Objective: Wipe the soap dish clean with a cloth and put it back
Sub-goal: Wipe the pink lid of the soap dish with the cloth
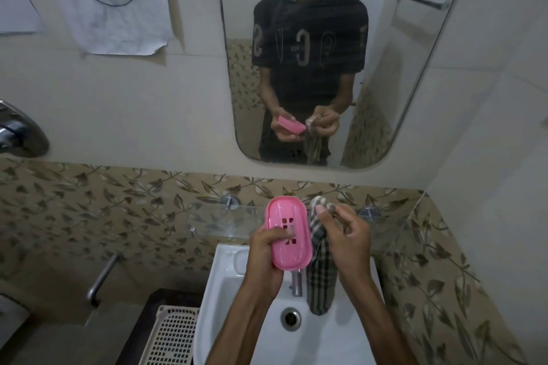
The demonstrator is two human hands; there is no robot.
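Note:
A pink plastic soap dish point(289, 232) with small drain holes is held above the white sink point(225, 290), its hollow side facing me. My left hand point(265, 249) grips it from the left, thumb resting on the holes. Just to the right, my right hand point(344, 234) pinches a checked cloth point(321, 270) whose top bunches over my fingertips beside the dish's right rim. The rest of the cloth hangs down over the basin. Dish and cloth sit side by side, close together; I cannot tell whether they touch.
A glass shelf point(225, 221) on metal pegs runs along the leaf-patterned tiles behind my hands. The tap point(296, 283) stands under the dish, the drain point(291, 318) below. A mirror point(311, 53) hangs above, and a beige perforated basket point(172, 335) sits left of the sink.

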